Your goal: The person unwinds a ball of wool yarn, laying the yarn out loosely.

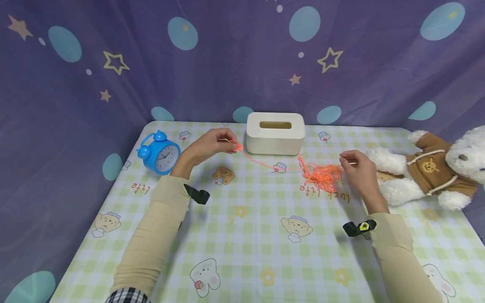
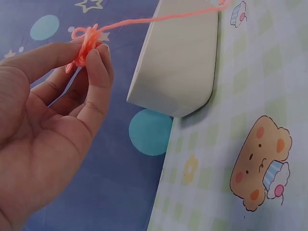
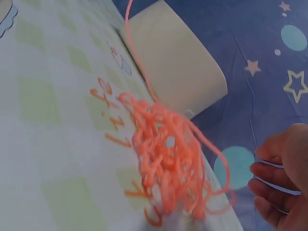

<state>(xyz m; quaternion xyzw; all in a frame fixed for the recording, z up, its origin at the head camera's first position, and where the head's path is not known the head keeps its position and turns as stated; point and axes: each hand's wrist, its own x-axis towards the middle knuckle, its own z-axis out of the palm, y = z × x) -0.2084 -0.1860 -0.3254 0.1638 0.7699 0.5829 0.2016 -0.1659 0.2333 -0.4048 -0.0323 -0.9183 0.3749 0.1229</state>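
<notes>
Between thumb and fingertips, my left hand (image 1: 215, 145) pinches a small wad of orange yarn (image 2: 88, 48). From that wad a single strand runs right across the table to a loose, tangled yarn pile (image 1: 322, 176). My right hand (image 1: 358, 170) hovers just right of the pile, its fingers loosely bent. In the right wrist view, that hand's fingers (image 3: 272, 187) are apart from the yarn with nothing in them.
A cream tissue box (image 1: 275, 134) stands at the back, behind the strand. Left of my left hand is a blue alarm clock (image 1: 161, 155). A white teddy bear (image 1: 428, 168) in a brown hoodie lies at the right. The table wears a checked cloth (image 1: 242, 244).
</notes>
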